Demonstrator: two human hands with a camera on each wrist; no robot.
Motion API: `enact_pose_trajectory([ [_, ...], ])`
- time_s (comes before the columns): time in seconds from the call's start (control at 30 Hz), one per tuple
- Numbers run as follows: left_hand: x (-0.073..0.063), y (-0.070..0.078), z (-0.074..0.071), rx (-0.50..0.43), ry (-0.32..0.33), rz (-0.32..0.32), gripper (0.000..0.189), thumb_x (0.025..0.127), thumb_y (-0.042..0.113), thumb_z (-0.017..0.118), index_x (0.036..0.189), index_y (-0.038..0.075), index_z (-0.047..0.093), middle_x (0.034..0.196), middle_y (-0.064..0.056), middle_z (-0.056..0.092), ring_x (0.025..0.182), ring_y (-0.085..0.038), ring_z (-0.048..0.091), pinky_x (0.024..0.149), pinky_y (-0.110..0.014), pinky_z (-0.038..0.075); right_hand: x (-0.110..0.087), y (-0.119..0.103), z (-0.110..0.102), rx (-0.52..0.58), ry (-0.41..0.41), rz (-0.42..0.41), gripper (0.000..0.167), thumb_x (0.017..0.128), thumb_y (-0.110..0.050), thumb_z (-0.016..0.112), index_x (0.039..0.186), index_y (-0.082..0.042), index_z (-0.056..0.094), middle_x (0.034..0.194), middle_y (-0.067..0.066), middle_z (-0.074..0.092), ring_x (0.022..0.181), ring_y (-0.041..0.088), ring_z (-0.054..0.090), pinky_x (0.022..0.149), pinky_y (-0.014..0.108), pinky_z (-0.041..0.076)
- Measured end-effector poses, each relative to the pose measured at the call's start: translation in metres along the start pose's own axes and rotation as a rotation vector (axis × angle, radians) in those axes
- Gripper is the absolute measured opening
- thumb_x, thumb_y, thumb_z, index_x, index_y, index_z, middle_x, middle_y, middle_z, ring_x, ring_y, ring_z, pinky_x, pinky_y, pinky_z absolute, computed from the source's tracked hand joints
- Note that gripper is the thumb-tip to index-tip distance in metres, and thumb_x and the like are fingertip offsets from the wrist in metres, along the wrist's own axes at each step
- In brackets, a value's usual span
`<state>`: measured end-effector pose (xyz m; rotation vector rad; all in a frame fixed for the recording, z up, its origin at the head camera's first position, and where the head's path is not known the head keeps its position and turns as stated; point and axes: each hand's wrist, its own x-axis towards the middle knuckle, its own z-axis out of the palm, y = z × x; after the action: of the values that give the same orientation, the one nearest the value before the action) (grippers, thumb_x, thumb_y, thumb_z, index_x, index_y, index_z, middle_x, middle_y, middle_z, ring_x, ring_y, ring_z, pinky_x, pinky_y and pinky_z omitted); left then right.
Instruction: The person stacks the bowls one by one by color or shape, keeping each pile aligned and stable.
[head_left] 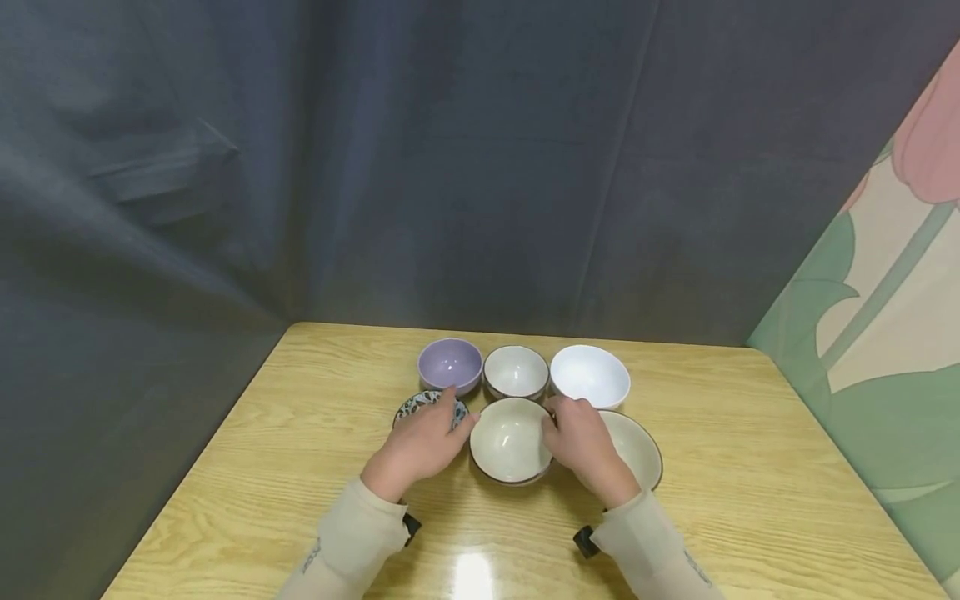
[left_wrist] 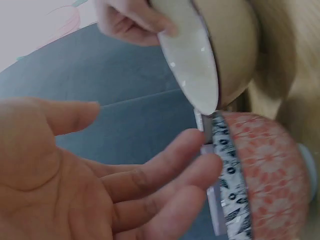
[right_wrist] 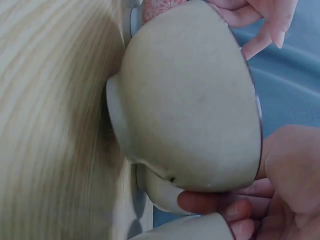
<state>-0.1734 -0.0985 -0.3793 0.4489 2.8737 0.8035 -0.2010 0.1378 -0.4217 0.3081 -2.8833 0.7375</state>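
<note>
In the head view a cream bowl (head_left: pixel 506 437) with a dark rim stands at the front middle. My right hand (head_left: pixel 588 446) grips its right rim, thumb inside and fingers outside, as the right wrist view shows beneath the bowl's wall (right_wrist: pixel 195 95). My left hand (head_left: pixel 420 446) is above a bowl with a leaf-patterned inside (head_left: pixel 414 404) and a pink flowered outside (left_wrist: pixel 270 170). Its fingers are loosely spread and hold nothing; fingertips come close to that patterned rim. A second cream bowl (head_left: pixel 637 450) sits to the right, partly hidden by my right hand.
Behind stand a purple bowl (head_left: pixel 450 364), a dark-rimmed white bowl (head_left: pixel 516 369) and a larger white bowl (head_left: pixel 590 377), close together. All are on a wooden table (head_left: pixel 750 467). A dark curtain (head_left: pixel 487 167) hangs behind the table's back edge.
</note>
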Motion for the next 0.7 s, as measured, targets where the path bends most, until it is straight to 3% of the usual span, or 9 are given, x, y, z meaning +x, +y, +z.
enact_pose_trajectory([
  [0.2,0.002,-0.003,0.011,-0.002,0.027,0.004,0.067,0.107,0.048,0.034,0.152,-0.002,0.035,0.139,-0.024,0.056,0.123,-0.043,0.057,0.099,-0.058,0.046,-0.006,0.002,-0.003,0.035,0.014,-0.039,0.018,0.091,-0.003,0.058,0.073,-0.008,0.060,0.059,-0.001,0.048,0.055,0.014,0.044,0.052,0.028,0.038],
  [0.33,0.003,-0.006,0.014,0.008,0.048,0.013,0.059,0.108,0.042,0.035,0.147,-0.002,0.043,0.134,-0.023,0.060,0.121,-0.042,0.059,0.098,-0.058,0.046,-0.009,0.002,-0.006,0.054,0.018,-0.046,0.019,0.092,-0.003,0.058,0.073,-0.008,0.058,0.059,-0.001,0.047,0.055,0.013,0.044,0.051,0.028,0.038],
  [0.43,0.003,-0.008,0.016,0.029,0.082,0.038,0.049,0.108,0.035,0.040,0.136,-0.004,0.053,0.116,-0.021,0.068,0.108,-0.037,0.066,0.088,-0.054,0.051,-0.011,0.003,-0.008,0.062,0.020,-0.048,0.021,0.092,-0.003,0.058,0.072,-0.008,0.056,0.058,-0.001,0.046,0.053,0.013,0.043,0.050,0.026,0.037],
  [0.53,0.004,-0.008,0.017,0.030,0.107,0.064,0.033,0.107,0.027,0.042,0.113,0.001,0.062,0.087,-0.012,0.066,0.083,-0.028,0.066,0.072,-0.046,0.052,-0.012,0.002,-0.011,0.072,0.024,-0.045,0.021,0.092,-0.003,0.059,0.072,-0.008,0.056,0.058,-0.001,0.046,0.052,0.012,0.043,0.049,0.025,0.037],
  [0.7,0.006,-0.007,0.017,0.026,0.118,0.095,0.030,0.107,0.020,0.039,0.084,0.013,0.056,0.058,0.007,0.053,0.062,-0.013,0.055,0.064,-0.038,0.049,-0.013,-0.001,-0.015,0.089,0.016,-0.048,0.019,0.092,-0.003,0.059,0.073,-0.007,0.057,0.059,-0.001,0.047,0.053,0.012,0.044,0.048,0.024,0.038],
])
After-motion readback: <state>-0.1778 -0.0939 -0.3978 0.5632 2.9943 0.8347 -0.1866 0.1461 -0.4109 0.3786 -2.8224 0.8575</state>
